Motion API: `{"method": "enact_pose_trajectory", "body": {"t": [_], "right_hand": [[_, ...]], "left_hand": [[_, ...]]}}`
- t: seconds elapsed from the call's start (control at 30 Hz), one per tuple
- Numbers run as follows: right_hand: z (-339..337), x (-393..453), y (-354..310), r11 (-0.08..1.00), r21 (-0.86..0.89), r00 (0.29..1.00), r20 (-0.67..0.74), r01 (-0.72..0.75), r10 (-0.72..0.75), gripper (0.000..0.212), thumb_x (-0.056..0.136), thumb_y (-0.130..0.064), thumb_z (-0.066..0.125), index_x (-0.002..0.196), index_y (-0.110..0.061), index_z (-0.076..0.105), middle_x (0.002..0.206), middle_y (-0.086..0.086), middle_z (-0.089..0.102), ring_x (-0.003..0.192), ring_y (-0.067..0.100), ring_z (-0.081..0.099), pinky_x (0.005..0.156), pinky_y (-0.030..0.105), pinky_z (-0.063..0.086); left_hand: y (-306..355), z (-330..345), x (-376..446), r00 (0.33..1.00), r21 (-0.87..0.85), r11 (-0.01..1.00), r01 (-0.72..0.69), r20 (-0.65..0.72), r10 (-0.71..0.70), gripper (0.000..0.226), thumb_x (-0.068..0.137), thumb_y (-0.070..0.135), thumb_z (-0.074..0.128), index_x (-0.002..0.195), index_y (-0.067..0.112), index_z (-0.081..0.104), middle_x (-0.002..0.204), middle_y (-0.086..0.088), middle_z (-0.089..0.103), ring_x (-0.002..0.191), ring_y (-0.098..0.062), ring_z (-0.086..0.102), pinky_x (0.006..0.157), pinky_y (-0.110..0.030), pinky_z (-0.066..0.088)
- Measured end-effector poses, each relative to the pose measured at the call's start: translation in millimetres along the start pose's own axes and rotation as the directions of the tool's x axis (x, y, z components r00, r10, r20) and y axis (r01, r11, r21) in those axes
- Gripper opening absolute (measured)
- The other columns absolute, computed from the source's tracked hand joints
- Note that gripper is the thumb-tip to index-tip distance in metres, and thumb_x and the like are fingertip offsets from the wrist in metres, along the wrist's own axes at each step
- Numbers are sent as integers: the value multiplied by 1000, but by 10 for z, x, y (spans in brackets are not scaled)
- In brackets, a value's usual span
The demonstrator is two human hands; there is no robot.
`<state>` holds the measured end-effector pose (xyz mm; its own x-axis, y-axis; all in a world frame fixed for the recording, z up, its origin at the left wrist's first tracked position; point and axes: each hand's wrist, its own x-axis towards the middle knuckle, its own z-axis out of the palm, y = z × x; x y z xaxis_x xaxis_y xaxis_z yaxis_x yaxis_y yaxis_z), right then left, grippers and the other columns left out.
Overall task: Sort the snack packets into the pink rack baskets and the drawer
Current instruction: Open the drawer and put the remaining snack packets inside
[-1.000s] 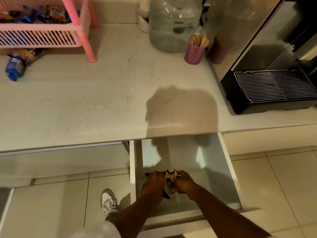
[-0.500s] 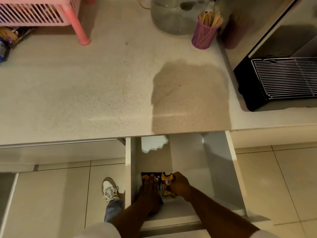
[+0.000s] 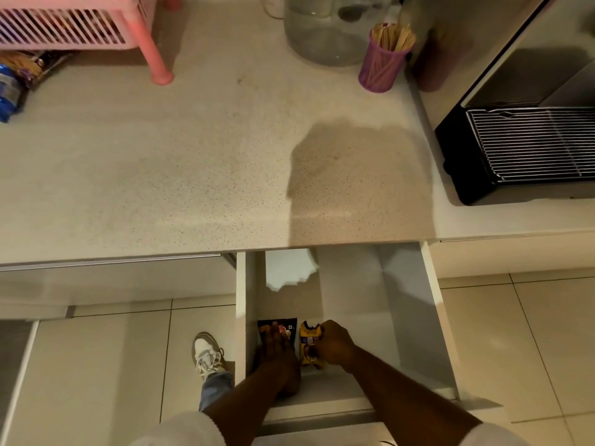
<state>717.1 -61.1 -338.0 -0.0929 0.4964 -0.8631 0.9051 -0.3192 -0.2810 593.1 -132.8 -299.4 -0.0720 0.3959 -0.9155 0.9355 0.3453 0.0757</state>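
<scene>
- Since half a second ago, both hands barely moved.
- Counter (image 3: pixel 161 162) above open drawer (image 3: pixel 431 300); rack (image 3: pixel 141 37) at 11 o'clock.
- Left hand (image 3: pixel 278 352) flat on dark packet (image 3: pixel 277 325).
- Right hand (image 3: pixel 333 346) grips yellow packet (image 3: pixel 309 341) beside it.

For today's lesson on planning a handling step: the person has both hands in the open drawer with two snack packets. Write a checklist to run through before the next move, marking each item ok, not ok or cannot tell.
1. Drawer open far enough to work in: ok.
2. Dark packet lying flat on the drawer floor under the left hand: ok.
3. Yellow packet in a firm grip of the right hand: ok.
4. Yellow packet set down and released: not ok, fingers curl round it.
5. Free drawer floor to the right of the packets: ok.
6. Counter cleared of packets: not ok, some lie under the pink rack.
</scene>
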Motion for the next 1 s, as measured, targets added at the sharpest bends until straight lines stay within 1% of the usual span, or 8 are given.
{"method": "enact_pose_trajectory", "body": {"t": [0.1, 0.23, 0.3, 0.43, 0.53, 0.7, 0.8, 1.0], "right_hand": [[-47, -54, -11, 1000, -16, 1000, -19, 18, -18, 47, 78, -22, 82, 117, -4, 64, 114, 9, 70, 92, 16, 62, 82, 30, 55], [-124, -173, -30, 998, 63, 999, -27, 25, -23, 75, 77, -14, 83, 142, -12, 45, 135, 12, 58, 116, 26, 61, 88, 32, 54], [-152, -274, -46, 996, 84, 999, -31, 37, -35, 78, 78, -17, 85, 144, -15, 43, 134, 12, 59, 118, 26, 61, 89, 31, 53], [-219, -486, -117, 976, 204, 996, -69, 71, -58, 63, 76, -33, 87, 130, -19, 56, 118, 0, 64, 101, 15, 63, 73, 20, 50], [-268, -653, -235, 963, 223, 983, -133, 153, -125, 46, 80, -33, 83, 120, -23, 63, 110, -5, 66, 97, 12, 64, 74, 20, 50], [-397, -1052, -618, 896, 282, 906, -353, 343, -235, 11, 85, -28, 78, 92, -24, 70, 93, -8, 71, 82, 8, 68, 72, 25, 56], [-488, -1308, -1004, 821, 322, 836, -459, 472, -301, 9, 84, -24, 78, 85, -18, 71, 85, -5, 72, 82, 13, 68, 79, 32, 57], [-631, -1563, -1773, 693, 347, 745, -519, 632, -419, 11, 83, -18, 80, 79, -22, 70, 79, -5, 72, 75, 13, 67, 70, 26, 55]], "left_hand": [[-20, -71, -63, 996, -13, 997, -80, -48, 79, 88, 98, 25, 52, 153, 3, -14, 158, -22, -27, 147, -40, -20, 121, -52, -3], [-85, -148, -162, 978, -44, 980, -196, -80, 192, 93, 95, 21, 59, 154, 4, -12, 160, -19, -21, 149, -38, -17, 123, -47, -1], [-120, -180, -238, 966, -139, 961, -241, -132, 223, 87, 93, 17, 59, 156, 8, 1, 163, -17, -9, 151, -37, -6, 124, -46, 9], [-109, -384, -494, 913, -217, 917, -335, -316, 258, 44, 95, 17, 51, 138, 9, 47, 144, -16, 47, 132, -31, 46, 111, -39, 39], [-143, -572, -672, 842, -189, 885, -426, -441, 311, 33, 96, 16, 49, 127, 11, 58, 132, -15, 57, 118, -29, 57, 102, -39, 48], [-382, -917, -956, 734, -234, 846, -480, -635, 241, 33, 96, 13, 51, 127, 19, 62, 127, -1, 63, 108, -15, 64, 91, -27, 55], [-610, -1120, -1174, 643, -237, 837, -493, -748, 166, 27, 95, 21, 51, 116, 25, 68, 113, 3, 72, 95, -14, 69, 81, -26, 55], [-1051, -1500, -1452, 545, -365, 743, -560, -839, -2, 20, 93, 26, 54, 100, 28, 73, 95, 8, 75, 81, -10, 69, 74, -31, 58]]}}
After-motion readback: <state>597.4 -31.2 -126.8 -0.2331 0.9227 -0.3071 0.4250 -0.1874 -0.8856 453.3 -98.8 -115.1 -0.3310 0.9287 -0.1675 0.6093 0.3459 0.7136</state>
